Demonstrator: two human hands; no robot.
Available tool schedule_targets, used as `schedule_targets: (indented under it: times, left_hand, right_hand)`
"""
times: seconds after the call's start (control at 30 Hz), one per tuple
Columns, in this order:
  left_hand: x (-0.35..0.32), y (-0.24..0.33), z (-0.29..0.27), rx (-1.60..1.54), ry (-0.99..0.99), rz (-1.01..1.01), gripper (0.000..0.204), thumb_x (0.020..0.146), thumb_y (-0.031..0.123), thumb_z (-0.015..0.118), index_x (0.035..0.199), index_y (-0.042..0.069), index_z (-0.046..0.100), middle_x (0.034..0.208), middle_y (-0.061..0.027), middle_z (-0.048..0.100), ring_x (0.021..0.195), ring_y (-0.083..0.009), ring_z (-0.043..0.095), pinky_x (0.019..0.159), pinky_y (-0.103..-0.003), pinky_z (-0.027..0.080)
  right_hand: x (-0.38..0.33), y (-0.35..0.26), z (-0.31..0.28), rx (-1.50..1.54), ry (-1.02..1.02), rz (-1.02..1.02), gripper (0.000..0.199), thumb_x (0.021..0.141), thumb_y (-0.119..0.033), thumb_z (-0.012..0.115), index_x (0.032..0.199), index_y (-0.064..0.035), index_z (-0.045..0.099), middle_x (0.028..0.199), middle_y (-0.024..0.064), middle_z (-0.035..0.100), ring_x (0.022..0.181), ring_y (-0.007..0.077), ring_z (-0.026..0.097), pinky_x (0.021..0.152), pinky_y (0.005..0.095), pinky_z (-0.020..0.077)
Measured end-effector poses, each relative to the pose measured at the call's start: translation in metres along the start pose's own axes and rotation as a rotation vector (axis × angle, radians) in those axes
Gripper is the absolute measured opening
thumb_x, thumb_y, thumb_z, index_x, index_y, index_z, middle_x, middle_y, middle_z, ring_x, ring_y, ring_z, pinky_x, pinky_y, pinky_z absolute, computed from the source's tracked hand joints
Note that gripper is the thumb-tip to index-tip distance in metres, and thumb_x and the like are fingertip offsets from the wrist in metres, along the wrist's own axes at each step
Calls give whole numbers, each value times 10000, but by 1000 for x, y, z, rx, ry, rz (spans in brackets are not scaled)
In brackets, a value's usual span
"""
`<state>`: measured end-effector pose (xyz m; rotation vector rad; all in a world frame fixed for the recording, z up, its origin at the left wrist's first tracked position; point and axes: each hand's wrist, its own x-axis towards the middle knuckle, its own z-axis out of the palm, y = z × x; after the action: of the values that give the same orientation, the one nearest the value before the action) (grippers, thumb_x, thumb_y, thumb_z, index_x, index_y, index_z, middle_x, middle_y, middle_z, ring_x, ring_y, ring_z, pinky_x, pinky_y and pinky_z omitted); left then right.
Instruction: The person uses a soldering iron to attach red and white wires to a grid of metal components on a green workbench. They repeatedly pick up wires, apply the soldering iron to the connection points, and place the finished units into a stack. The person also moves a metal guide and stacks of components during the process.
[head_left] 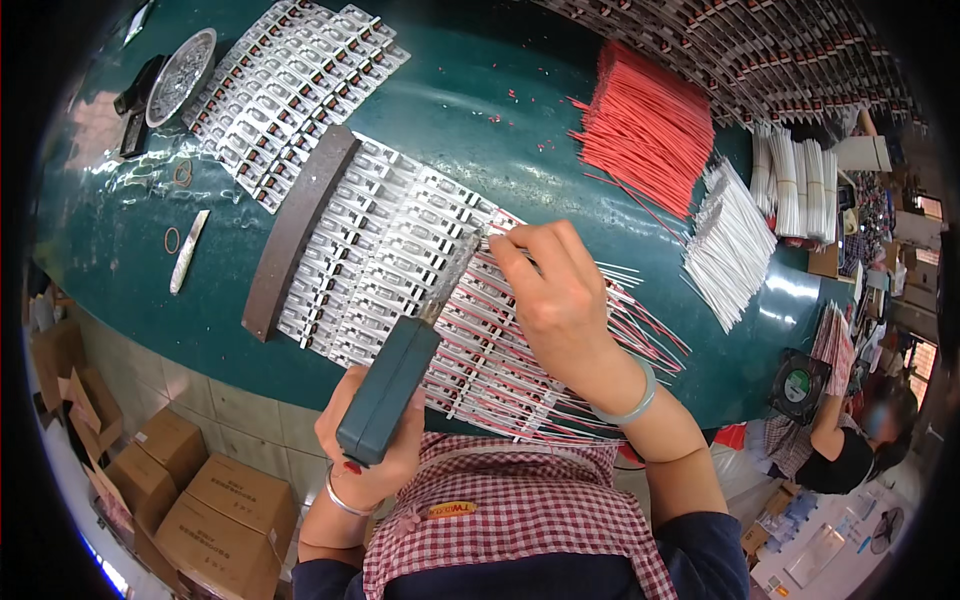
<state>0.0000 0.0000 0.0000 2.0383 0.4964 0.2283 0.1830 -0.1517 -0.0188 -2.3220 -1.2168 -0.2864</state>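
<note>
My left hand (365,430) is wrapped round the handle of a dark green soldering gun (390,390). Its grey metal barrel points up and right, the tip close to the fingertips of my right hand (560,295). That right hand is closed in a pinch at the upper edge of the rows, on what looks like a thin red wire, mostly hidden by the fingers. Beneath both hands lie tight rows of small white and metal parts (385,250). Red and white wires (480,345) run from the right-hand rows toward the lower right.
A brown bar (300,235) borders the rows on the left. Red wires (650,125) and white wires (730,245) lie in piles to the right. More parts (295,95), a metal bowl (182,78) and a light strip (190,252) sit left. Cartons (225,510) stand below; a co-worker (840,440) sits right.
</note>
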Motion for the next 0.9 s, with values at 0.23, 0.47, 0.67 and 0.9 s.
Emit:
schedule_targets:
  times: [0.23,0.47,0.67,0.9]
  left_hand:
    - [0,1,-4,-54,52,38,231,712,-40,717,938,-46,670,848,-165,642,674,-266,644,595,-302,504]
    - [5,2,-1,-83,81,58,247,728,-32,714,970,-57,671,893,-179,660,707,-254,660,619,-295,514]
    - [9,7,0,-107,22,-68,231,736,-24,711,963,-48,676,891,-161,661,694,-238,657,613,-286,511]
    - [16,8,4,-58,18,16,221,730,-29,716,946,-51,671,868,-140,651,674,-221,646,610,-279,505]
  right_hand:
    - [0,-1,0,3,0,10,317,651,-16,627,959,57,628,904,119,570,824,259,558,657,338,499]
    - [2,-1,-8,54,42,48,319,654,-3,627,966,64,628,916,125,580,835,265,563,680,346,499]
    - [4,11,-2,30,29,21,328,653,3,627,974,67,630,919,130,584,836,268,565,692,349,500]
    - [5,11,0,5,14,17,326,653,8,623,972,73,633,929,136,582,838,272,562,701,345,501]
